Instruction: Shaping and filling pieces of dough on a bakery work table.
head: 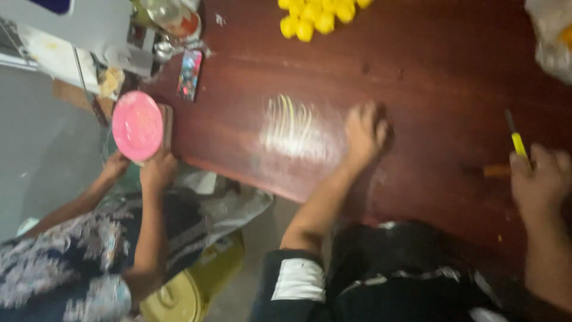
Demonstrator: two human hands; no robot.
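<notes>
The yellow-handled tool [517, 138] is lying at the right of the frame on the dark red wooden table [429, 77], its thin dark tip pointing toward the upper edge. The person's right hand [541, 179] is closing around its lower end, fingers curled over the handle, so the step in hand appears to be taking up or steadying this tool; the frame is blurred, and how firm the grip is cannot be told for sure. The left hand [364, 132] is pressing on the bare tabletop at the centre, fingers bunched together and holding nothing, just beside a pale streaked smear [293, 130]. As a judgement, the next move is calling for a surer hold on the handle before the tip is brought anywhere. Farther out, a cluster of yellow balls [319, 15] is sitting at the top edge. At the left, another person's hands [143, 170] are holding a round pink disc [137, 125] against the table's corner, with a small colourful packet [189, 74] just above.
</notes>
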